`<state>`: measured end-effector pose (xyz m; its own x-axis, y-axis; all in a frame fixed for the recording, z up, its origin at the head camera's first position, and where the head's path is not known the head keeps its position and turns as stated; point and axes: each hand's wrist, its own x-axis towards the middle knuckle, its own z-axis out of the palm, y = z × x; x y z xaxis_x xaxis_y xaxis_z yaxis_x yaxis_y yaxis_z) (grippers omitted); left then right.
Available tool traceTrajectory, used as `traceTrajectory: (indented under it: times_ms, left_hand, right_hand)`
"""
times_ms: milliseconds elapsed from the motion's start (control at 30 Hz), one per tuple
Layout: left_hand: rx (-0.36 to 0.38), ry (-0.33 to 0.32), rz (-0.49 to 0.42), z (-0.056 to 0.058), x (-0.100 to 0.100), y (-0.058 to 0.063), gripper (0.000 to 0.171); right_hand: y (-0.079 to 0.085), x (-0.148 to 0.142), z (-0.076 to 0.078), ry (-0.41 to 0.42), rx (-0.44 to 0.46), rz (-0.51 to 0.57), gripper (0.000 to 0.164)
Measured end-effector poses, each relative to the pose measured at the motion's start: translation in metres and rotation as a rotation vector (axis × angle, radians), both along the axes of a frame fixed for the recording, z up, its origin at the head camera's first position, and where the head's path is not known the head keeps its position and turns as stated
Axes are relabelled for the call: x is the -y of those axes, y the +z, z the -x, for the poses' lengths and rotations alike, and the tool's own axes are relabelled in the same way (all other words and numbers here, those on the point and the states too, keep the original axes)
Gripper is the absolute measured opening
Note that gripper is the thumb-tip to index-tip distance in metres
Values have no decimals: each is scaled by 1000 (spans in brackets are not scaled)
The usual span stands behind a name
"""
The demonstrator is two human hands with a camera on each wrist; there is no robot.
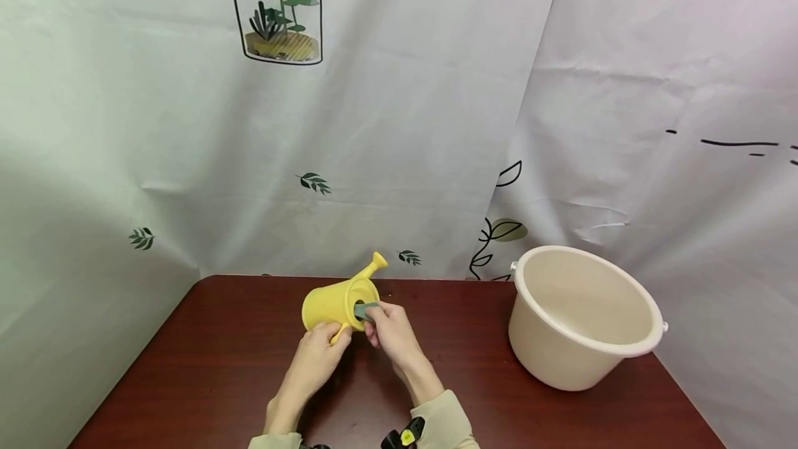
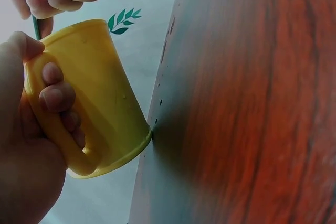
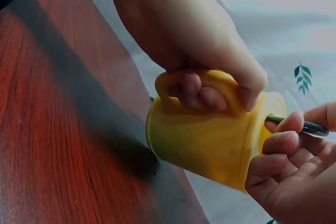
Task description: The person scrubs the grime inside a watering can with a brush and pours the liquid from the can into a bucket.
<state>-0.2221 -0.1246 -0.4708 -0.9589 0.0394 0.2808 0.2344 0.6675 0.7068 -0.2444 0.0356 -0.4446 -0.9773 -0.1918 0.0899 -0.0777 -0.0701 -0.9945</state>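
A yellow watering can [image 1: 325, 305] is tipped on its side above the table, its mouth toward the right and its spout [image 1: 369, 269] pointing up and away. My left hand [image 1: 316, 357] grips its handle; in the left wrist view the fingers curl through the handle [image 2: 51, 121]. At the mouth, my right hand [image 1: 394, 338] pinches a thin, flat grey-green piece [image 1: 366, 310]. Part of that piece reaches inside the can and is hidden; in the right wrist view its dark green edge [image 3: 315, 128] shows between thumb and fingers. I cannot tell what kind of thing it is.
A large cream bucket [image 1: 564, 359] stands at the right of the dark red-brown wooden table [image 1: 231, 366]. Behind the table hangs a pale backdrop [image 1: 399, 123] with printed leaves and plants.
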Motion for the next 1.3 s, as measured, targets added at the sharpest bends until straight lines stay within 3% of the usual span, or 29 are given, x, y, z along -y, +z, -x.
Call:
traceTrajectory:
  times_ms: [300, 533, 733, 967, 1300]
  left_hand:
    - [15, -4, 3, 1, 0, 0, 42]
    - [-11, 5, 0, 1, 1, -2, 43]
    - [15, 0, -10, 2, 1, -1, 43]
    - [-3, 12, -2, 1, -1, -1, 43]
    - [36, -7, 3, 1, -1, 0, 42]
  right_hand:
    - [5, -13, 2, -10, 30, 26, 21]
    - [13, -26, 3, 9, 33, 12, 18]
    - [18, -36, 3, 40, 42, 0, 22]
    - [18, -34, 3, 48, 62, -4, 19]
    - [12, -24, 2, 36, 42, 15, 22]
